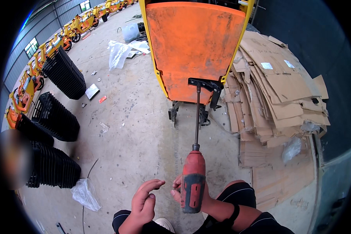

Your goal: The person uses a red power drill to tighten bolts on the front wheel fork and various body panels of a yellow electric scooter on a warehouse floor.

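Observation:
My right hand [206, 200] grips a red and dark grey power driver [195, 165]; the tool's body hides much of the hand. A long thin metal bit [197, 119] runs forward from it. Its far end meets a black bracket [201, 82] at the lower right of a scuffed orange panel [195, 43] in a yellow frame; whether it sits on a fastener cannot be seen. Just left of the driver, my left hand [144, 201] hovers with fingers loosely bent, thumb apart, and nothing in it. Black metal parts [174, 113] hang below the panel.
Flattened cardboard [277, 82] is heaped at the right beside a dark wall. Stacks of black plastic baskets [64, 74] stand at the left, with yellow and orange two-wheelers [80, 25] lined up behind. Plastic bags [85, 195] and scraps litter the concrete floor.

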`<state>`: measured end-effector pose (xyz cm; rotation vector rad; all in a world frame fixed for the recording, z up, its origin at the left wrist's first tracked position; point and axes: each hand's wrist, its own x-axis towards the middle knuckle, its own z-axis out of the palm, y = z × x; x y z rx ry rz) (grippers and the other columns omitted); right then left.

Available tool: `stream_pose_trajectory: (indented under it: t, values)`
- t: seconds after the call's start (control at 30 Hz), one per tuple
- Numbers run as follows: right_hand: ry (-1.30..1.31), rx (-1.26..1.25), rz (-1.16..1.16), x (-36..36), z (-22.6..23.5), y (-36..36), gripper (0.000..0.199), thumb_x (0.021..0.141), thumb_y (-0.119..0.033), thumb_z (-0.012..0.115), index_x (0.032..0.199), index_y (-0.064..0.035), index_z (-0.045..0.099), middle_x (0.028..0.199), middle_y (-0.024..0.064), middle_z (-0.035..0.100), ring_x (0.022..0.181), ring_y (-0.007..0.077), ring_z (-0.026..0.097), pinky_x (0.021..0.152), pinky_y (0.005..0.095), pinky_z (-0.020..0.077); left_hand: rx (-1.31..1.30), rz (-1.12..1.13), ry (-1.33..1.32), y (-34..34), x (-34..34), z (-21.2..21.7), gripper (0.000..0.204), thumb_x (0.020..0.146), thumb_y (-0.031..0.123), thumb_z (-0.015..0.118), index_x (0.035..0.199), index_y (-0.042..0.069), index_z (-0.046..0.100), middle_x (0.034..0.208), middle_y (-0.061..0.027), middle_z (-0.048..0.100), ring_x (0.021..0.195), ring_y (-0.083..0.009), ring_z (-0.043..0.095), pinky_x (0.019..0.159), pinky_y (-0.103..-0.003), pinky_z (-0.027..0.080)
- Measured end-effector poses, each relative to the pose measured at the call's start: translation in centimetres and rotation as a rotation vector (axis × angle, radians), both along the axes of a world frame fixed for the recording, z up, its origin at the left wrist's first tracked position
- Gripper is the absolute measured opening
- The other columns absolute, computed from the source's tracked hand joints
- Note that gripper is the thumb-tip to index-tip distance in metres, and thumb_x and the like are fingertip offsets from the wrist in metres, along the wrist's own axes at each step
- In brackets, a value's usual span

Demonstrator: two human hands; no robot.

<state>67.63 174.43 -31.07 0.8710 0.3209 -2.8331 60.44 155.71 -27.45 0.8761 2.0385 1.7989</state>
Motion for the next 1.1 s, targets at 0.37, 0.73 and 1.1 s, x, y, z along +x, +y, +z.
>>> stream_pose_trajectory:
  t: [0.37,0.73,1.1]
  values:
    - [0.068,0.16,-0.013,0.6,-0.1,-0.3,0.032,0.098,-0.022,0.042,0.109,0.004,0.056,0.098,0.0147,0.061,0.091,0.0274,0.062,0.102,0.0432,0.0482,0.021,-0.02,-0.033,-0.1,0.2,0.1,0.04,0.093,-0.005,0.036,0.126,-0.007,0.059,0.129,-0.0229,0.058,0.118,-0.0306,0.061,0.097,-0.042,0.053]
    - [0.017,0.051,-0.036,0.2,1.0,0.1,0.03,0.077,0.0,0.078,0.098,-0.006,0.057,0.093,0.0065,0.065,0.084,0.0157,0.065,0.072,0.0307,0.0525,0.073,-0.044,-0.042,-0.4,0.4,0.0,0.039,0.094,-0.005,0.035,0.126,-0.007,0.059,0.126,-0.0218,0.058,0.117,-0.0309,0.062,0.094,-0.044,0.055]
    - [0.407,1.293,0.149,0.9,0.8,-0.1,0.028,0.094,-0.019,0.047,0.107,0.0035,0.059,0.104,0.014,0.06,0.094,0.0237,0.061,0.1,0.0423,0.0489,0.11,-0.043,-0.06,-0.6,0.5,-0.2,0.039,0.092,-0.006,0.036,0.123,-0.009,0.059,0.122,-0.0232,0.06,0.114,-0.032,0.063,0.094,-0.045,0.055]
